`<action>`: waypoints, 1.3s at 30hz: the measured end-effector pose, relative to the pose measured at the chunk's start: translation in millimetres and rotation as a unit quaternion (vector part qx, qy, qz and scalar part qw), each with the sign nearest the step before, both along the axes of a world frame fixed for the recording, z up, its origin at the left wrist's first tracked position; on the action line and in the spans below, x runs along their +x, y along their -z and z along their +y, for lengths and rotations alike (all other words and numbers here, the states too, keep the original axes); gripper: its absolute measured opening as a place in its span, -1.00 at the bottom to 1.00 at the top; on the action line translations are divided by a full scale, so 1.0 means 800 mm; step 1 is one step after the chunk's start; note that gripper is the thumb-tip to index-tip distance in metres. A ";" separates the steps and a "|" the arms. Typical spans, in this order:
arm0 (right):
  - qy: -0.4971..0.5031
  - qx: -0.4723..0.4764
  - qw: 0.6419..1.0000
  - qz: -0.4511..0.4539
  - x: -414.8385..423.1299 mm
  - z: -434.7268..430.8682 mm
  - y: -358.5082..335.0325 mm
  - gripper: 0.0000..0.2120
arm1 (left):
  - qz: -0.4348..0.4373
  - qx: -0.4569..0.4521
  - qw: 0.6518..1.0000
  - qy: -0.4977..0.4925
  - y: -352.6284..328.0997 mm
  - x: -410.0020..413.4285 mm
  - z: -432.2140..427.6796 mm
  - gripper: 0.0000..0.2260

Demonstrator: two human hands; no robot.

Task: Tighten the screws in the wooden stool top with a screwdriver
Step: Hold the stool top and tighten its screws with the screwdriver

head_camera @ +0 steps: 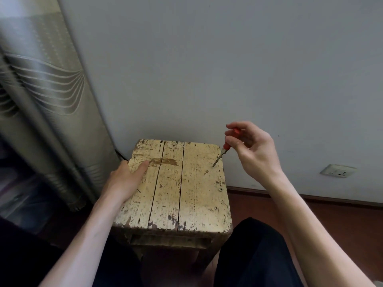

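To your left, a grey-green curtain (47, 96) with a wavy line pattern hangs in folds. Ahead of you is a plain pale wall (207, 59). Low on it, to your right, sits a white socket (337, 171), above a brown skirting board (310, 196) and reddish-brown floor (342, 224).

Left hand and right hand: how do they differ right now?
The left hand holds the stool top at its left edge, thumb flat on the wood; the right hand is raised above the right side. The left hand carries no tool; the right hand pinches the red screwdriver, tip on a screw. Both are bare.
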State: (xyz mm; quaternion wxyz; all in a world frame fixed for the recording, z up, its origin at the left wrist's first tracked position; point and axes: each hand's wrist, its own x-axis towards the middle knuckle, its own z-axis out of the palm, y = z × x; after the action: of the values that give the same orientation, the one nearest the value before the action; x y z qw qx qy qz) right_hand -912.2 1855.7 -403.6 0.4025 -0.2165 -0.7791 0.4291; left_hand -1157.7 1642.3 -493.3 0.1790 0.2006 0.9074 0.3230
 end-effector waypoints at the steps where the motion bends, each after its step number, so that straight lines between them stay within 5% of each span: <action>1: 0.013 0.006 1.000 0.004 -0.002 -0.002 0.001 -0.75 | -0.001 -0.001 1.000 0.000 0.000 0.001 0.000 -0.14; 11: 0.171 0.048 0.983 0.041 -0.030 -0.027 0.013 -0.76 | -0.001 -0.008 1.000 0.006 -0.003 0.002 0.001 -0.11; 19: -0.004 0.059 0.993 -0.098 -0.012 -0.018 0.000 -0.59 | -0.017 -0.011 1.000 -0.015 0.002 0.003 -0.007 -0.05; 26: -0.063 0.024 0.996 -0.060 -0.012 -0.001 -0.009 -0.58 | -0.026 -0.006 1.000 -0.010 0.000 0.000 0.001 -0.04; 39: 0.126 0.047 0.990 0.031 -0.024 -0.006 0.013 -0.79 | -0.016 -0.023 1.000 0.000 0.002 -0.003 0.003 -0.05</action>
State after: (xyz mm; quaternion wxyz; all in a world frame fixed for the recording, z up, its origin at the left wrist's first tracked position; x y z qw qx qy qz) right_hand -931.1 1851.2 -413.9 0.4868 -0.2807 -0.7520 0.3445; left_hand -1160.4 1644.5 -494.9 0.1977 0.1913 0.9118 0.3049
